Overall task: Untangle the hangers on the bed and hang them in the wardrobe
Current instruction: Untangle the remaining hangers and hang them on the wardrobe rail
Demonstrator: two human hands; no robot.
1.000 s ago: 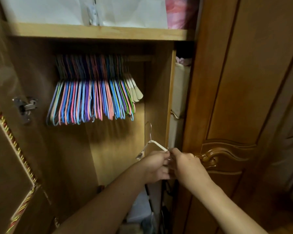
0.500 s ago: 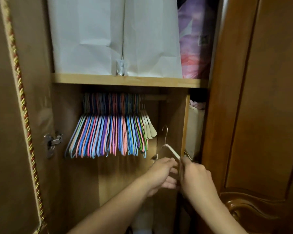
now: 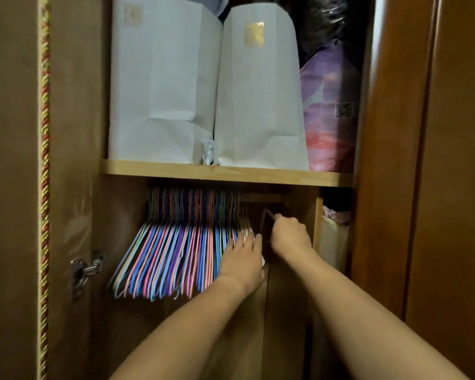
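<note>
Pinched in my right hand (image 3: 291, 233), the grip curled tight, is the hook of a hanger (image 3: 268, 215) raised just below the wardrobe rail (image 3: 266, 198); its body is dark and blurred, so I cannot tell whether the hook is over the rail. Left hand (image 3: 243, 259) lies with fingers straight and spread against the right end of the row of coloured hangers (image 3: 173, 256), touching the pale ones there. That row hangs packed along the rail under the wooden shelf (image 3: 225, 174). On the shelf I see two white paper bags (image 3: 203, 91) side by side, with a purple-pink plastic package (image 3: 331, 113) to their right. A metal hinge (image 3: 84, 270) sits on the left wall.
</note>
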